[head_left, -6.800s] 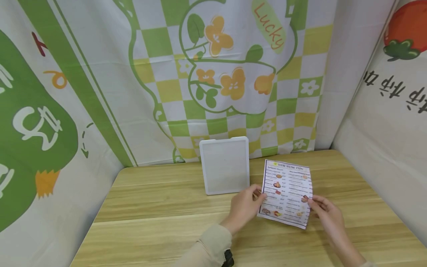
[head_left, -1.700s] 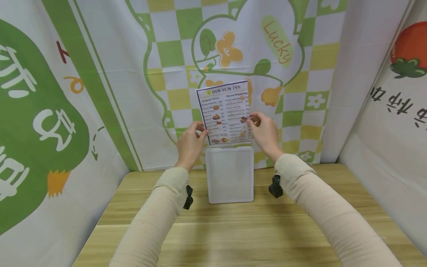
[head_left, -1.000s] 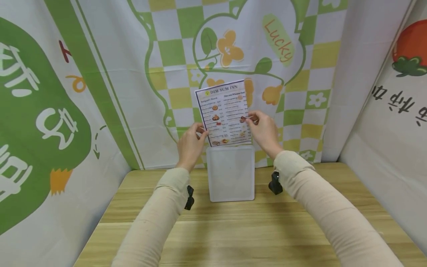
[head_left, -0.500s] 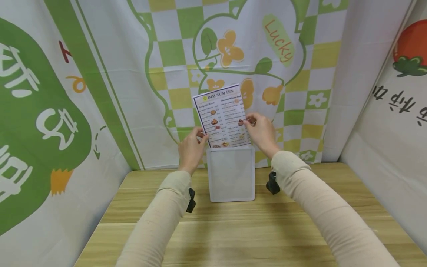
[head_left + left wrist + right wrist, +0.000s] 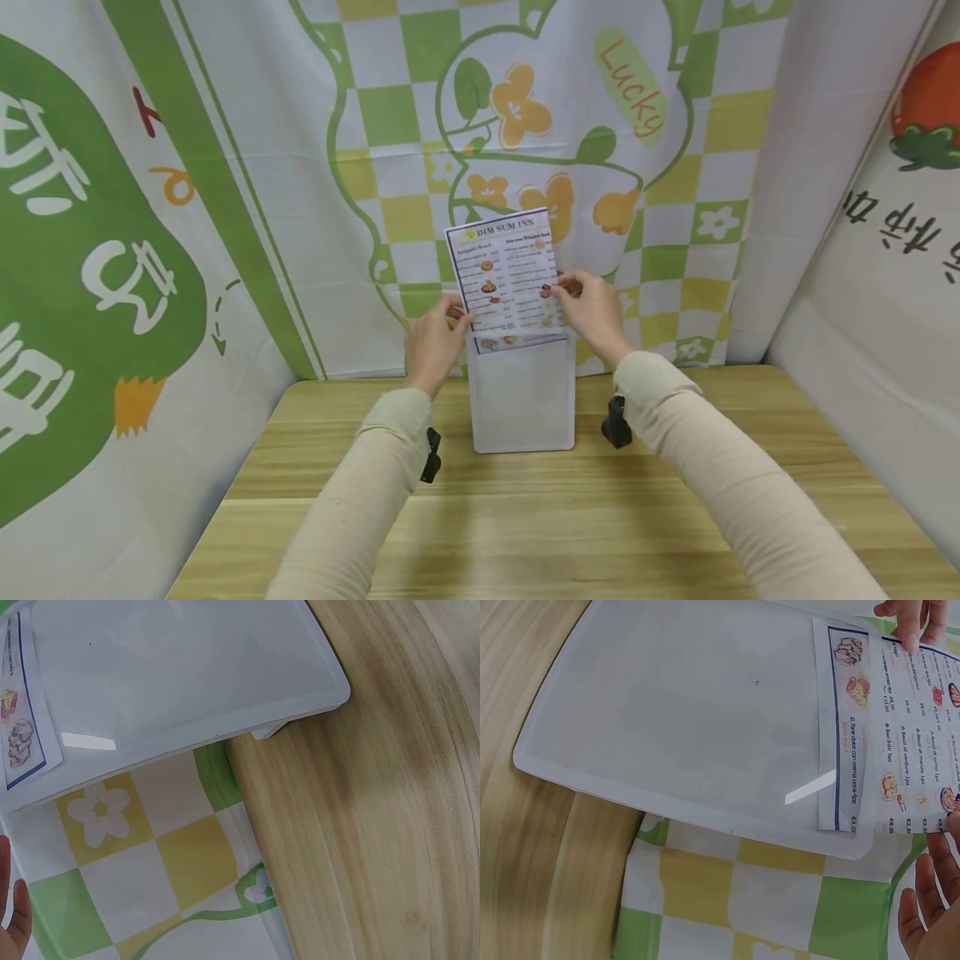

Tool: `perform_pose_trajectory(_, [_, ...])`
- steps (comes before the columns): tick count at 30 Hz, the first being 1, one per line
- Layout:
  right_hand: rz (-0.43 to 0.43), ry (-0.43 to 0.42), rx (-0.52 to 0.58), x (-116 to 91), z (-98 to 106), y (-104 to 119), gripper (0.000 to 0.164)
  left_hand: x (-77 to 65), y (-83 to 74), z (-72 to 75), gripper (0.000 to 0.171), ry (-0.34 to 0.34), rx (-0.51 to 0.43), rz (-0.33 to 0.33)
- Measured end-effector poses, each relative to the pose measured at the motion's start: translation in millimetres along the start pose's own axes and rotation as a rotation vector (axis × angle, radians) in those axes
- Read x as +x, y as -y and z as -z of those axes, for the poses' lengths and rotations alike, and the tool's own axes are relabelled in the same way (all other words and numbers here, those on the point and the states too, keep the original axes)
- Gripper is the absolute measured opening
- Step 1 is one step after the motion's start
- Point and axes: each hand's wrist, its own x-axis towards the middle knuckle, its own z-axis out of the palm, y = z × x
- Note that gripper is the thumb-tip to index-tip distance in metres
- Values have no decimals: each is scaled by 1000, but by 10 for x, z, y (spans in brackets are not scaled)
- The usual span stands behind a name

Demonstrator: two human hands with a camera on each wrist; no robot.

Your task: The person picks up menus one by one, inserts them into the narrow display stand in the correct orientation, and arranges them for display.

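Observation:
A printed menu sheet [image 5: 510, 271], headed "DIM SUM INN", is held upright and slightly tilted between both hands. My left hand [image 5: 437, 337] pinches its left edge, and my right hand [image 5: 594, 312] pinches the right edge. Below it a white-framed display stand [image 5: 522, 408] with a clear front stands on the table. The menu's bottom strip sits behind the clear front at the stand's top; the rest sticks out above. In the right wrist view the strip [image 5: 847, 750] shows through the panel, slightly askew. Only fingertips of the left hand show in the left wrist view.
The wooden table [image 5: 517, 533] reaches back to a green-and-yellow checked curtain [image 5: 405, 175] close behind the stand. Printed cloth walls [image 5: 60, 250] close in the left and right sides. A black wrist device [image 5: 617, 423] sits at each cuff.
Earlier the menu was held low at the stand's right. Both hands raised it above the stand, then lowered it, and its bottom edge has slid down behind the clear front.

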Motion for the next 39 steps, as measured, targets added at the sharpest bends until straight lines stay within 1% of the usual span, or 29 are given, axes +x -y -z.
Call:
perform_pose_trajectory(5, [8,1,-10,-29,-24,-61,21,-6,18,-7,28,28,15,4])
perform_pose_trajectory(11, [-10,18,-5,-84,-67,-122,20,19,13,-21,28,20,-11,29])
perform_pose_trajectory(16, [-33,41,0,-90,-88,-174,24,16,10,-45,26,13,-17,20])
perform_pose_trajectory(22, [-37,31,42,-24,-48,-142,30,-16,8,-66,26,31,17,-4])
perform_pose_trajectory(29, [-17,29,46,-12,-12,-94,28,-34,9,-76,27,61,15,0])
perform_pose_trajectory(32, [-20,36,30,-40,-30,-116,27,-18,-9,-66,31,59,3,10])
perform_pose_trajectory(35, [-32,45,24,-75,-60,-141,26,1,-43,-49,33,43,-25,24])
perform_pose_trajectory(39, [-43,55,23,-108,-95,-163,26,15,-80,-41,30,13,-52,37])
